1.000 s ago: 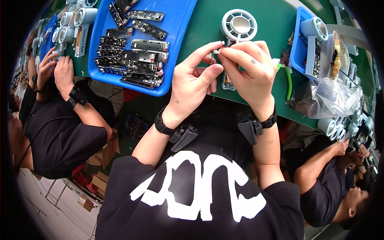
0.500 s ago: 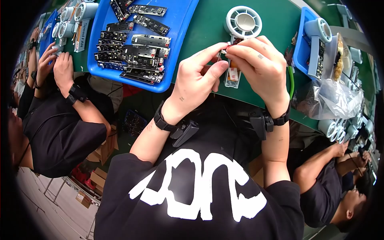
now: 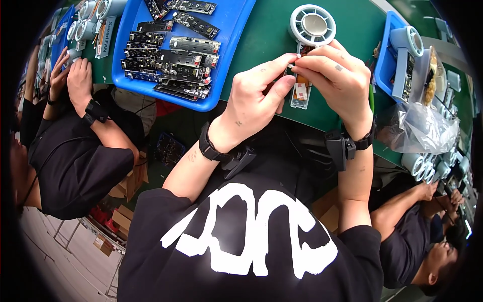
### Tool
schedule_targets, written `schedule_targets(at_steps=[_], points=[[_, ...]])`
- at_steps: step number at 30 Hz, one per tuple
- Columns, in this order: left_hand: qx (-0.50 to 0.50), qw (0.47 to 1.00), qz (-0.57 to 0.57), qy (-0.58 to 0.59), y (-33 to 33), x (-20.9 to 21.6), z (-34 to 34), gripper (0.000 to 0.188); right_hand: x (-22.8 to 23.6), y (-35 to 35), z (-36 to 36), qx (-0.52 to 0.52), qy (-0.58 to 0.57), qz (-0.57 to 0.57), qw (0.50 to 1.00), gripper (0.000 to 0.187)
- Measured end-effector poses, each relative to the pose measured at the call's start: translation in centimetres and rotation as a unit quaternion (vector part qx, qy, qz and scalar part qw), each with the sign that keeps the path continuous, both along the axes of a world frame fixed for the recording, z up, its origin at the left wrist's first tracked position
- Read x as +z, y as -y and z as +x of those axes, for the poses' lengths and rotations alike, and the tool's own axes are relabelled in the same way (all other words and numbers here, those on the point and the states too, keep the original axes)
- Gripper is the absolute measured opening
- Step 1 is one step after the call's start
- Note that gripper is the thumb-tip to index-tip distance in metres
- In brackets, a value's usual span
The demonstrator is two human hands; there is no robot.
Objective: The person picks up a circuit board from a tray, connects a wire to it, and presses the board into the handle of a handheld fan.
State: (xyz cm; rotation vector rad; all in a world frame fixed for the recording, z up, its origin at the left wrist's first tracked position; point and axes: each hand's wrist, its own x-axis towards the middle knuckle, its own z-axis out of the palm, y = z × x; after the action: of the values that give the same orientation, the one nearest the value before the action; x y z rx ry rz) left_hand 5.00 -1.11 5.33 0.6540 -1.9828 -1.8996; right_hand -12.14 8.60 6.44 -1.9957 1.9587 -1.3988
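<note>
Two hands, L hand [image 3: 259, 95] & R hand [image 3: 339, 75], meet over the near half of the fan unit [image 3: 315, 24]. Fan unit (ref. for all positions) lies on the green table [image 3: 264, 38], round lt-blue head at far end, narrow handle section extending twd the person. R hand: fingertips drawn together on a small white part [image 3: 298, 56], just nearside of the fan unit's head. L hand: index & thumb bent, narrow gap btwn, index tip next to same part; whether it grips anything, cannot tell. Orange component [image 3: 302, 79] w/ white label [image 3: 301, 91] shows in the fan unit's handle section, partly btwn the hands.

L of fan unit: large blue tray [image 3: 232, 30] w/ loose & stacked dark circuit boards [image 3: 195, 45]. Far L of fan unit: co-worker's hand [image 3: 79, 80] at table edge, addl. lt-blue fans [image 3: 85, 29] beyond.

R of fan unit: small blue tray [image 3: 385, 55], second fan [image 3: 413, 40] resting on it. Nearside of that, still R of fan unit: clear plastic bag [image 3: 420, 132], crumpled.
</note>
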Motion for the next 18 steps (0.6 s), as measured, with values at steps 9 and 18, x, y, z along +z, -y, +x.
schedule_targets(at_steps=[9,18], points=[[0.017,0.985,-0.102,-0.138,-2.6,-1.0,-1.0,0.036,0.7,-3.3,-0.3,-0.013,0.028,0.066,0.997,0.022],[0.051,0.986,-0.095,-0.127,-2.7,0.0,-1.2,0.029,1.4,-5.1,2.4,-0.133,-0.041,0.056,0.989,0.028]])
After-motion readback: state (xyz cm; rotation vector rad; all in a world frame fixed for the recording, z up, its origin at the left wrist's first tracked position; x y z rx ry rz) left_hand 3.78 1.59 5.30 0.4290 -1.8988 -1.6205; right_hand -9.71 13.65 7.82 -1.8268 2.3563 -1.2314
